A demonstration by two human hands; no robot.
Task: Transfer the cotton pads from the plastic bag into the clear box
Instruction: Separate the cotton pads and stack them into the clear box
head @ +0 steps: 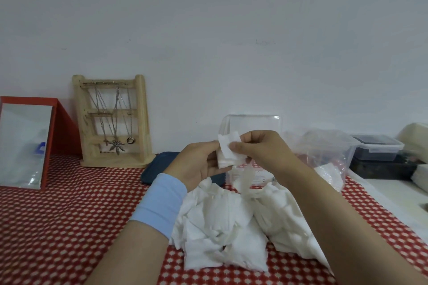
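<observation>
- The pads (228, 154) are in your two hands, at the centre of the frame, just in front of the box (252, 146); many more lie in a loose white heap (231, 222) on the red cloth (69, 215) below your wrists.
- I judge that the pads are very light, soft and a little fluffy. They bend easily and they stick to each other, so a stack can slide apart or drop one sheet.
- Take them by the flat sides, thumb on one face and fingers on the other, near the middle of the stack, not by a corner.
- Your left hand (199, 164) is raised with the palm turned to the right, and its fingers are closed around the lower part of the small stack.
- Your right hand (259, 148) comes from the right side, wrist bent down; thumb and forefinger pinch the top pad narrowly.
- The bag (324, 146) lies crumpled at the right of the box, and some white pads seem to remain inside it.
- The box is open, its lid standing up behind.
</observation>
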